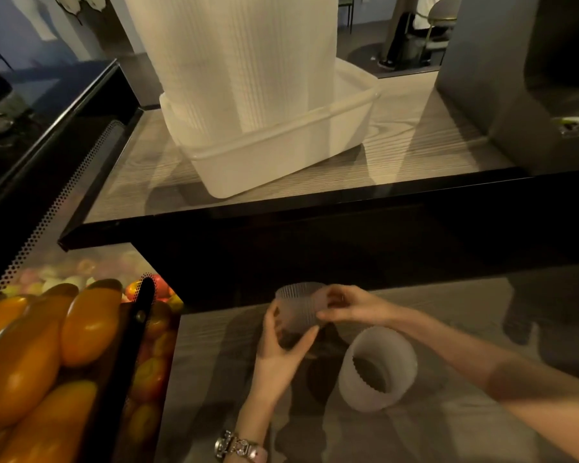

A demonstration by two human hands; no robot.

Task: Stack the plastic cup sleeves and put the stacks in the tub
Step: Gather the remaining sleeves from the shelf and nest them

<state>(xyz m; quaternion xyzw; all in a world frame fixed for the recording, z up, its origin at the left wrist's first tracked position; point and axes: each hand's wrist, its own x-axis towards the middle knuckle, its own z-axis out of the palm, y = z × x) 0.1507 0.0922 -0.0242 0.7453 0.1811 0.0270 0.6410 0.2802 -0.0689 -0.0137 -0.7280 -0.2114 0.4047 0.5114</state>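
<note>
A translucent ribbed cup sleeve (300,309) is held above the lower wooden shelf by both hands. My left hand (281,349) grips its lower edge from below, and my right hand (343,305) pinches its upper right rim. A thicker stack of sleeves (378,369) lies on its side on the shelf, just right of my hands. On the upper wooden counter stands the white plastic tub (281,155), with tall stacks of sleeves (238,61) rising out of it past the top of the view.
A display of orange and red fruit (47,355) behind a perforated black frame fills the lower left. The black counter edge (281,208) overhangs the shelf. A grey machine (522,78) stands at the right, and a person's legs (401,35) show far back.
</note>
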